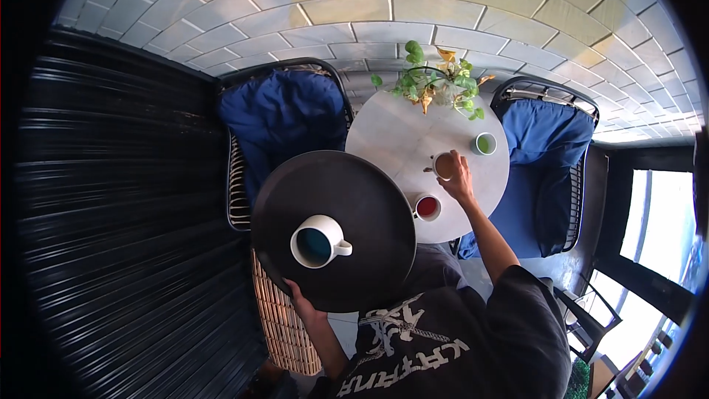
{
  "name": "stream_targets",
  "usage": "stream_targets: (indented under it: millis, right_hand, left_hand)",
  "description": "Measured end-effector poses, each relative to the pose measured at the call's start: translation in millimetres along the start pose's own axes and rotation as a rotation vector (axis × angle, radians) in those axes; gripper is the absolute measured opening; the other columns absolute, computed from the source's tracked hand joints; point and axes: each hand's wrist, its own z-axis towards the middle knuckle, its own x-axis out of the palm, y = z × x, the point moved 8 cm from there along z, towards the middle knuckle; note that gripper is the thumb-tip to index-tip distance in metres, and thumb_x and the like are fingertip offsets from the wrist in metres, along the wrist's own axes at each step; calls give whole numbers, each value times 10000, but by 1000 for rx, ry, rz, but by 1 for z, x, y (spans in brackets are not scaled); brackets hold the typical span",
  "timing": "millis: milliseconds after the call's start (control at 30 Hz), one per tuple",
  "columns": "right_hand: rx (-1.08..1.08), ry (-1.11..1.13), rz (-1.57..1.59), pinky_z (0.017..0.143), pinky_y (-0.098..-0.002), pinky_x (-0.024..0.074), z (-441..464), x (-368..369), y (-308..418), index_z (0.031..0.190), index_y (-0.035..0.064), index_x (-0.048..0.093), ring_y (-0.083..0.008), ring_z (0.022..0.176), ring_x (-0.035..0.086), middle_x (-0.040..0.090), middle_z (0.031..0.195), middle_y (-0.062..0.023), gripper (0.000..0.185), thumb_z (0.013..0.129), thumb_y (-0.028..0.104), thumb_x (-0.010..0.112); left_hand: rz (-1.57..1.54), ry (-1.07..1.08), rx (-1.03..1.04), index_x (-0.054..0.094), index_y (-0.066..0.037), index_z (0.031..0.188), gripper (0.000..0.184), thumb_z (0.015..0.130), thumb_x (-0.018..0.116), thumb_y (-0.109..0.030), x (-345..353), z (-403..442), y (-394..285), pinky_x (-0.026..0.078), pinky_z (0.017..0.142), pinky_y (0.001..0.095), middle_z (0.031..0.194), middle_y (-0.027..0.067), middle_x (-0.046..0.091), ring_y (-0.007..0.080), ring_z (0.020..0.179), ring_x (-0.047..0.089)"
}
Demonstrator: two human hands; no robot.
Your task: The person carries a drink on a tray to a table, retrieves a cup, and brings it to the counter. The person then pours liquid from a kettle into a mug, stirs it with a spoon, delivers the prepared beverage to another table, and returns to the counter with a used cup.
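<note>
My left hand (304,304) grips the near left rim of a round black tray (362,192), its fingers hidden underneath. On the tray stands a white mug (330,230) with dark blue-green liquid or interior, its handle pointing right. Over the round marble-look table (384,133), my right hand (459,179) is closed around the right side of a cup (444,166) of brown liquid. Whether that cup rests on the tabletop or hangs just above it, I cannot tell. Nearby on the table are a white cup with red liquid (427,207) and a pale cup with green contents (484,144).
A leafy plant (447,85) stands at the table's far edge by the white brick wall (413,33). Blue-cushioned chairs flank the table, one left (288,114) and one right (543,162). Dark ribbed panelling (125,199) lines the left; a wicker piece (284,325) sits below the tray.
</note>
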Motion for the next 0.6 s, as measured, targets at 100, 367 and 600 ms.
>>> stream_targets:
  millis: [100, 367, 600]
  right_hand:
    - [43, -17, -57, 874, -496, 539, -13, -12, -15, 1399, 102, 365, -426, 1084, 596, 512, 1227, -226, 929, 610, 48, 853]
    - [104, -47, -34, 930, -498, 507, -32, -25, -42, 1405, 95, 371, -432, 1126, 568, 521, 1239, -223, 934, 609, 69, 860]
    - [141, -35, -10, 945, -493, 500, -35, -23, -46, 1392, 105, 376, -433, 1139, 553, 516, 1242, -208, 922, 612, 88, 866]
  left_hand:
    - [71, -48, 34, 407, -37, 1451, 659, 970, 596, -446, 10, -4, -3, 457, 1056, 440, 1440, 126, 503, 284, 1261, 535]
    - [115, 2, -2, 404, -58, 1451, 650, 972, 587, -457, 32, 1, 5, 459, 1053, 445, 1446, 131, 492, 291, 1269, 525]
    - [133, 26, -28, 404, -71, 1451, 628, 980, 579, -449, 20, 15, 14, 460, 1047, 465, 1430, 129, 500, 296, 1268, 523]
